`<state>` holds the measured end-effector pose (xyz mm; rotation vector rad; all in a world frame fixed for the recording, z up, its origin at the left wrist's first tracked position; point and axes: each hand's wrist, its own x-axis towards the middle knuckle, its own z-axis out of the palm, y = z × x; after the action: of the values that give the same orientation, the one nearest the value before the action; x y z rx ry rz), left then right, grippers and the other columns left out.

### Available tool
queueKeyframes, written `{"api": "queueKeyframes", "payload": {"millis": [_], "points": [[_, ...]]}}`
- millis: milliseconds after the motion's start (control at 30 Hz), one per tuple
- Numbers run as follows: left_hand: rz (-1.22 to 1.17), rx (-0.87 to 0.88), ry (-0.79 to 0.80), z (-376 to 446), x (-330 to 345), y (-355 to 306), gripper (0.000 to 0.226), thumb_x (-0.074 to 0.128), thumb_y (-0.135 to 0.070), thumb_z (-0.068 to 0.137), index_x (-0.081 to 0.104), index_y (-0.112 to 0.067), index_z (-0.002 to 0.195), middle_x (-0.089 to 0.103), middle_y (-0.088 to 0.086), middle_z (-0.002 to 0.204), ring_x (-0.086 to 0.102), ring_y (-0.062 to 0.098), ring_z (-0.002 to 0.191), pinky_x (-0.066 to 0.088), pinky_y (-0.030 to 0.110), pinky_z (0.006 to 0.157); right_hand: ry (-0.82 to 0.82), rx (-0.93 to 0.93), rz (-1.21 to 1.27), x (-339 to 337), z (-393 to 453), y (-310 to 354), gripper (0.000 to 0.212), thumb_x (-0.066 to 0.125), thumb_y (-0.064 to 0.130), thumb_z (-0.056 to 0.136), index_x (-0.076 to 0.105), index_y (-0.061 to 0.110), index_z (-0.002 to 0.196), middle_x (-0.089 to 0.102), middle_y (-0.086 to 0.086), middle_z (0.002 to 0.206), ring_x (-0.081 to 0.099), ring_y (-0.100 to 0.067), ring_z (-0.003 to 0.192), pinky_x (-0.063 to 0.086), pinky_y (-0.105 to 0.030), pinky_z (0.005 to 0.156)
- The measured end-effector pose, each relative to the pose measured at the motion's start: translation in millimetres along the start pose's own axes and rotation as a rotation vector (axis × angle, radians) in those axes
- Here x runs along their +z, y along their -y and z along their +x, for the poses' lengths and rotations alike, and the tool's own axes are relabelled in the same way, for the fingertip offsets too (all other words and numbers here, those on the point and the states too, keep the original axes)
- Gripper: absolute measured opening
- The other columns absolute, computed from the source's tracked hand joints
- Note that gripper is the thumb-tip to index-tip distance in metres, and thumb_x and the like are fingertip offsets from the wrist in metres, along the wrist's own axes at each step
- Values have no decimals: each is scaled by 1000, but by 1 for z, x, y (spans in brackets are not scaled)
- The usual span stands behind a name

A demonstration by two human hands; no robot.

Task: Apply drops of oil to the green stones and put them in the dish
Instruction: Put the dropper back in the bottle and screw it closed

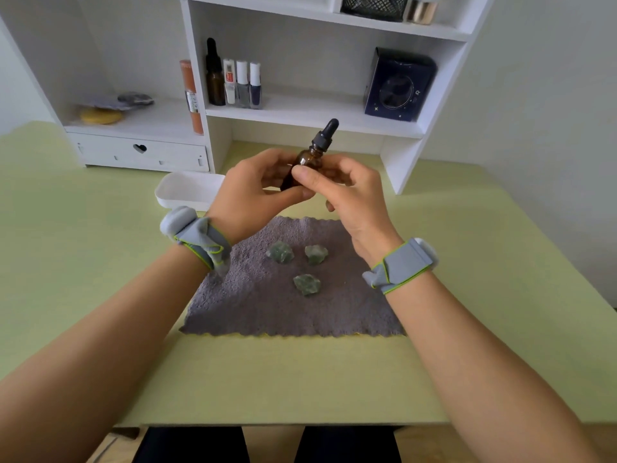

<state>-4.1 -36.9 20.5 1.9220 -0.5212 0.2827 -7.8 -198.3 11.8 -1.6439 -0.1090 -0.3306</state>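
- Low in the middle of the frame, three green stones [279, 251] [316, 254] [306, 284] lie apart on a grey cloth [260, 305], dry and untouched, likely to catch drips
- Above them, the left hand [248, 195] grips the brown dropper bottle [302, 168], tilted; the right hand [344, 192] pinches its body, cap on
- At centre left, the white dish [187, 188] waits on the green table [100, 262]
- Behind stands a white shelf [300, 108]

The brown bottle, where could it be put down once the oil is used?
Bare cloth lies left of the three green stones, under the left hand. Bare table lies right of the cloth. The dish corner and the shelf unit foot are crowded.
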Motion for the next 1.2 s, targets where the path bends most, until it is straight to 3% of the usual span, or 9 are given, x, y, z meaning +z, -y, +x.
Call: {"api": "queueKeyframes", "payload": {"millis": [133, 267, 333, 467, 600, 767, 1200], "points": [[6, -47, -89, -4, -1, 6, 45, 83, -26, 71, 65, -14, 110, 73, -6, 96, 69, 3, 86, 57, 23, 81, 46, 3, -53, 3, -3, 2, 20, 83, 35, 81, 77, 23, 95, 76, 5, 91, 63, -5, 82, 44, -26, 69], [90, -42, -150, -10, -6, 12, 44, 86, -28, 67, 66, -17, 105, 72, -7, 96, 68, 5, 89, 59, 27, 78, -17, 24, 19, 1, -2, 7, 30, 77, 44, 86, 73, 16, 95, 70, 6, 88, 60, -7, 82, 45, -22, 54], [126, -18, -151, -13, -7, 13, 41, 86, -26, 67, 67, -18, 103, 72, -6, 95, 68, 6, 89, 59, 28, 79, -51, 5, 44, 2, -2, 8, 25, 77, 41, 87, 75, 16, 90, 70, 6, 82, 59, -9, 77, 44, -21, 50], [141, 25, -173, -16, -5, 12, 39, 86, -25, 67, 66, -17, 100, 72, -7, 94, 68, 6, 87, 55, 18, 82, -85, -18, 55, 1, -5, 8, 14, 81, 34, 85, 73, 22, 81, 71, 9, 77, 61, -9, 75, 43, -23, 50], [161, 47, -196, -18, -6, 10, 40, 85, -25, 68, 66, -12, 100, 70, -10, 92, 67, 0, 85, 51, 10, 82, -93, 4, 60, 2, -6, 7, 19, 83, 34, 83, 73, 18, 87, 72, 2, 83, 63, -10, 76, 43, -23, 49], [158, 36, -198, -18, -9, 9, 39, 85, -24, 67, 67, -12, 100, 70, -12, 90, 67, -3, 83, 49, 6, 81, -69, -15, 67, 0, -6, 8, 15, 81, 25, 86, 75, 13, 93, 71, 9, 77, 61, -7, 73, 42, -22, 50], [23, -120, -74, -21, -11, 7, 37, 83, -26, 72, 70, -18, 106, 74, -3, 97, 70, 15, 91, 56, 41, 88, 208, -55, 68, -12, -1, 7, 23, 64, 7, 97, 73, 17, 115, 70, 6, 104, 57, -6, 92, 46, -23, 65]]}}
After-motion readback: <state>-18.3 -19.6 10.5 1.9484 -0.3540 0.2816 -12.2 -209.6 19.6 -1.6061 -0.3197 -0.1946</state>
